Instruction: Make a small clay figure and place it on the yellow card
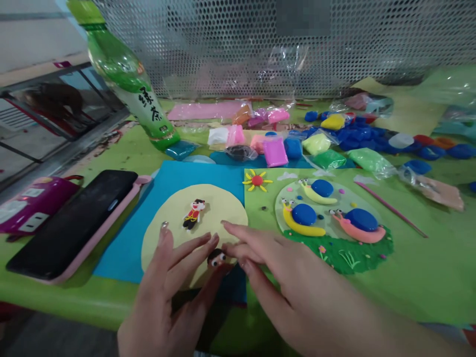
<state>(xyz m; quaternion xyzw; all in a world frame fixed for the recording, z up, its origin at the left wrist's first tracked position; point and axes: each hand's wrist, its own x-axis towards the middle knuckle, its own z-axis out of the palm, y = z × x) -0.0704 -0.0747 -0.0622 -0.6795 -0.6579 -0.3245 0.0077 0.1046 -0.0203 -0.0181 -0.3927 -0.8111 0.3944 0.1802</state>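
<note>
Between my two hands is a small clay head (216, 259) with black hair and googly eyes. My left hand (178, 277) holds it from the left and below, thumb under it and fingertips at its upper edge. From the right, the fingertips of my right hand (275, 263) press together against its side. Behind the hands, a clay figure (194, 214) in a red top and black trousers lies on a cream clay disc (159, 223). That disc rests on a blue sheet (171, 173), and my hands cover part of its front.
To the right is a green sheet (427, 277) with several clay snails (305, 215) and a pink stick (390, 208). Clay packets (275, 151) and blue caps (357, 136) lie behind. A phone (82, 218), a purple case (40, 203) and a green bottle (130, 79) are left.
</note>
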